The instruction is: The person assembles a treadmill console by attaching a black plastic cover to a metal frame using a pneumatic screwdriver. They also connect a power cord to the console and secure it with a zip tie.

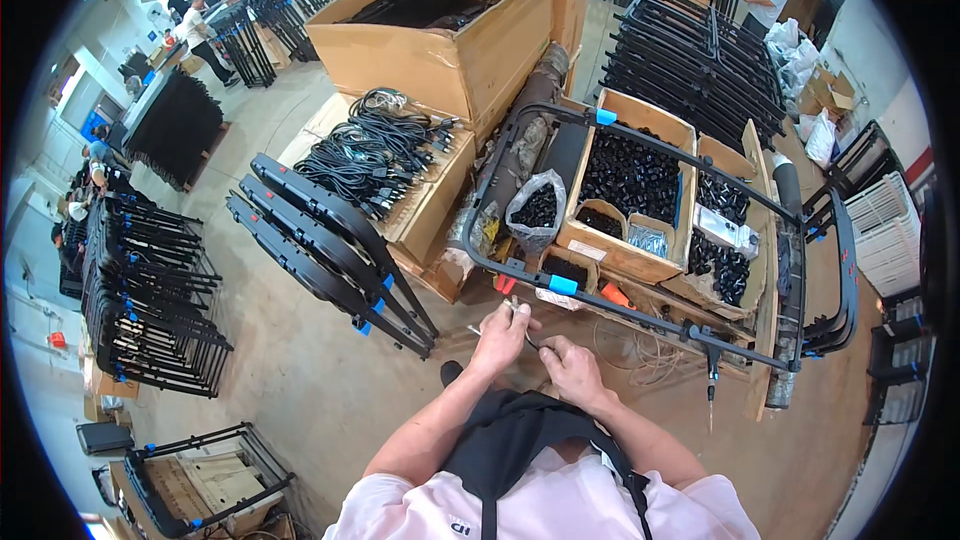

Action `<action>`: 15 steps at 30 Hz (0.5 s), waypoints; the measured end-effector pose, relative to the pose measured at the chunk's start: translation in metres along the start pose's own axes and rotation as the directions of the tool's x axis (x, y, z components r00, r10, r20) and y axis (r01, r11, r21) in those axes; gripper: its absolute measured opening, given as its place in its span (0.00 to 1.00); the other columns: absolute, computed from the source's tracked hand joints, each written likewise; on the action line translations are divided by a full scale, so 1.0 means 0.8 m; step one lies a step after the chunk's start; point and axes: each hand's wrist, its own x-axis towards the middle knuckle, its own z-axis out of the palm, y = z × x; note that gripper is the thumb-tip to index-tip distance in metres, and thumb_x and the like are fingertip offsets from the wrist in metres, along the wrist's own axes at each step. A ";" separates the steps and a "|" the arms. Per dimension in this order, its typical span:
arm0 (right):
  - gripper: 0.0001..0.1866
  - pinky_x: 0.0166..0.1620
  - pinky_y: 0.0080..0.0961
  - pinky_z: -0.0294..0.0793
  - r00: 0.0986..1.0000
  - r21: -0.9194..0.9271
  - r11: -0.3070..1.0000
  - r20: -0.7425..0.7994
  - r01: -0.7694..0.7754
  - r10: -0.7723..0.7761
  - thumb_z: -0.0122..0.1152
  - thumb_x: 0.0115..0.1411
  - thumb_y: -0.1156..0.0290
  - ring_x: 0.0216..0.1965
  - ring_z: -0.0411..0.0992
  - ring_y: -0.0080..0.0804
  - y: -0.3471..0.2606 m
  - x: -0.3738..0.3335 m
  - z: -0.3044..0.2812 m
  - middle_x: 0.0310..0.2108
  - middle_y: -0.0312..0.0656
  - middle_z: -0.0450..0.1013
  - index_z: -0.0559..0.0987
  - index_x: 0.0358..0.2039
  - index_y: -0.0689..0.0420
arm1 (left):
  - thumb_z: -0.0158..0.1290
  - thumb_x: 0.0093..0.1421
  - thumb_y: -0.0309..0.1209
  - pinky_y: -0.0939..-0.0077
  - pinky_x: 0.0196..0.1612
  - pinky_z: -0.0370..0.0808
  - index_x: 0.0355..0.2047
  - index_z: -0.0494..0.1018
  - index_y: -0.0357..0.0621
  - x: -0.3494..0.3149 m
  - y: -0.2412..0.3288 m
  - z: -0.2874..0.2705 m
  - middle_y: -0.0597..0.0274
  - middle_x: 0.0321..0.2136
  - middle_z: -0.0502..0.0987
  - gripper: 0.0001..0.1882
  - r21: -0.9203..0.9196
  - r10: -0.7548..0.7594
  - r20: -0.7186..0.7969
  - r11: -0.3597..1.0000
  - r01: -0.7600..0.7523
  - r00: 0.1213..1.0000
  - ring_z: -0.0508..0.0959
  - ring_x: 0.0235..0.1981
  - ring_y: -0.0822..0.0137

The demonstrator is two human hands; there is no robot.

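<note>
My left hand (pixel 500 338) and my right hand (pixel 573 368) are close together in front of my apron (pixel 520 440). A thin dark cable (pixel 531 339) runs between them, and both hands are closed on it. Something small and pale pokes up at my left fingertips, too small to name. Just beyond my hands, a black tubular frame (pixel 640 316) lies over the parts boxes. A blue wrap (pixel 563 285) sits on its near bar, and red clips (pixel 506 284) are by its near left corner.
A wooden crate of black plastic parts (pixel 628 175) and a bag of black pieces (pixel 537 208) lie under the frame. Cables (pixel 375 155) are heaped on a carton at left, beside upright black frames (pixel 325 240). A tool with a long bit (pixel 712 370) hangs at right.
</note>
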 end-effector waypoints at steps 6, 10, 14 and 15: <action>0.17 0.48 0.52 0.78 0.997 -0.037 0.998 0.043 -0.057 0.059 0.58 0.71 0.60 0.44 0.82 0.59 0.000 0.038 0.059 0.38 0.58 0.83 0.83 0.48 0.61 | 0.42 0.77 0.42 0.55 0.49 0.77 0.42 0.73 0.36 0.043 -0.050 -0.040 0.52 0.33 0.86 0.20 0.059 -0.116 0.077 0.992 0.111 0.990 0.85 0.41 0.49; 0.16 0.47 0.51 0.78 0.996 0.001 0.996 0.011 -0.086 0.086 0.58 0.71 0.61 0.41 0.81 0.59 0.000 0.061 0.086 0.36 0.59 0.82 0.83 0.46 0.62 | 0.42 0.74 0.41 0.57 0.48 0.76 0.44 0.71 0.36 0.078 -0.070 -0.058 0.52 0.33 0.84 0.18 0.138 -0.156 0.187 0.982 0.131 0.970 0.83 0.40 0.50; 0.17 0.49 0.52 0.78 0.988 0.014 0.988 0.036 -0.153 0.153 0.58 0.72 0.60 0.45 0.81 0.60 -0.007 0.082 0.105 0.41 0.59 0.83 0.83 0.48 0.61 | 0.42 0.73 0.41 0.60 0.45 0.75 0.43 0.72 0.36 0.112 -0.111 -0.066 0.54 0.31 0.80 0.19 0.045 -0.024 0.287 0.999 0.011 0.958 0.80 0.36 0.54; 0.17 0.49 0.52 0.78 0.984 0.032 0.984 0.036 -0.176 0.175 0.58 0.72 0.60 0.45 0.81 0.60 -0.012 0.087 0.107 0.41 0.59 0.83 0.83 0.48 0.61 | 0.42 0.73 0.41 0.60 0.44 0.75 0.42 0.73 0.36 0.121 -0.127 -0.068 0.54 0.31 0.79 0.19 0.057 0.051 0.291 0.996 -0.071 0.955 0.79 0.35 0.55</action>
